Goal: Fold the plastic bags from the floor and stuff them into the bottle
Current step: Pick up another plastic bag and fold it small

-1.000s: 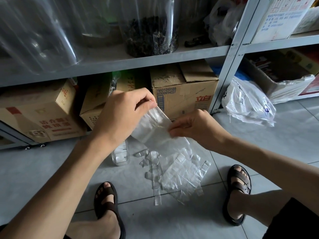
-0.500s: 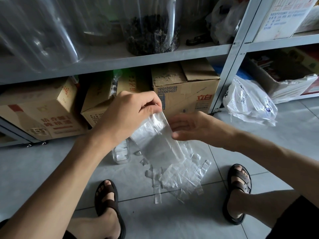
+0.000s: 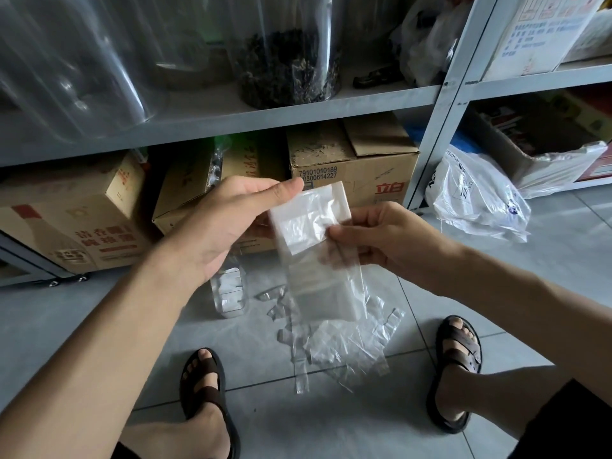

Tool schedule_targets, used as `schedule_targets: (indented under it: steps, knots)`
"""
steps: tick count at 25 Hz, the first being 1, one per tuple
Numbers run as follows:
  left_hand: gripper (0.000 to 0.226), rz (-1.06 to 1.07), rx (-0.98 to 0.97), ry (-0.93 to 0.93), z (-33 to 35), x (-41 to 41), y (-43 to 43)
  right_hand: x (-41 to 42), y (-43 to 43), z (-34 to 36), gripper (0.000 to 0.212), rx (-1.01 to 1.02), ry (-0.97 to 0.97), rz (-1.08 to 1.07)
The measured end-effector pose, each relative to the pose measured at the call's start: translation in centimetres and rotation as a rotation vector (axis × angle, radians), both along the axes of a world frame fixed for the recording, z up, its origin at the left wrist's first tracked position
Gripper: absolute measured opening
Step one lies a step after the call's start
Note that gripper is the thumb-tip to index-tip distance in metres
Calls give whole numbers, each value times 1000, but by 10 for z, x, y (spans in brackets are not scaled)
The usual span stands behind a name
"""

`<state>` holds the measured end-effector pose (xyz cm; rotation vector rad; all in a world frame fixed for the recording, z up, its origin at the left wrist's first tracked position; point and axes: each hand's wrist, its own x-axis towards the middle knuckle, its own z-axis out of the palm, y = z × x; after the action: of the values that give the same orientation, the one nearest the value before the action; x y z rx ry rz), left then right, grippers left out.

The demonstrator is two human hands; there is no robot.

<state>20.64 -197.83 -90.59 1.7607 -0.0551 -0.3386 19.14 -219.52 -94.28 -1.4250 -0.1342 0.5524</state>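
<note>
Bag [image 3: 311, 233] now hangs higher between both grips than a second ago, its top doubled over: left grip [image 3: 225, 226] pinches the upper edge, right grip [image 3: 390, 240] nips the new fold. Folding is underway; bottle [image 3: 228, 293] stands on the floor [image 3: 99, 309] below, beside more loose bags [image 3: 347, 346].

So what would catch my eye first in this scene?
Dead centre, the left hand and right hand hold up a clear plastic bag, folded into a long strip. Below it, more loose bags lie crumpled on the grey floor, with a clear bottle just left of them, in front of the shelves.
</note>
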Motion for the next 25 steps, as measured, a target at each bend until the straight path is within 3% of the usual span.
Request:
schedule_targets:
  steps: [3,5,9,12,25]
  knots:
    - [41,11,-157,208,-6,-5,-4,3,-3,0,18,80,73,-117]
    - [32,-28,-102,260,-11,-10,-11,4,-3,0,15,92,89,-196]
    - [17,-6,-4,181,-19,-10,-15,2,-3,1,19,43,62,-232]
    - [20,39,48,110,-21,-6,-11,1,-4,3,23,-17,32,-176]
    - [6,68,-71,194,-11,-4,-3,0,-7,12,8,-144,-62,-181]
